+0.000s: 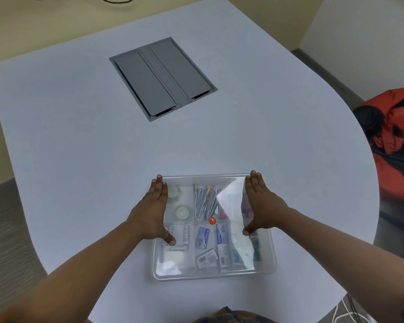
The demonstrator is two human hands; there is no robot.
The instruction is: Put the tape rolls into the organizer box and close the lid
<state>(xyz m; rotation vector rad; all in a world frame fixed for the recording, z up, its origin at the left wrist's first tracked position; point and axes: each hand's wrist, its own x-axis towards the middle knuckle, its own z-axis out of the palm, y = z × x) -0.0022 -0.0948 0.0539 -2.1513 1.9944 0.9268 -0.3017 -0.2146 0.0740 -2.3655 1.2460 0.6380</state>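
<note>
A clear plastic organizer box (214, 273) sits near the table's front edge with its clear lid (233, 241) lying on top. Through the lid I see two clear tape rolls (181, 212) in the left compartment, one behind the other. My left hand (153, 212) lies flat along the lid's left edge, thumb pressed on top. My right hand (261, 206) lies flat along the right edge, thumb on the lid too. Both hands press on the lid with fingers straight.
Inside the box are pens (205, 200), a small orange ball (212, 221), batteries and small packets. A grey cable hatch (162, 78) is set into the white table (79, 136) farther back. A red and black bag (397, 141) lies off the table's right edge.
</note>
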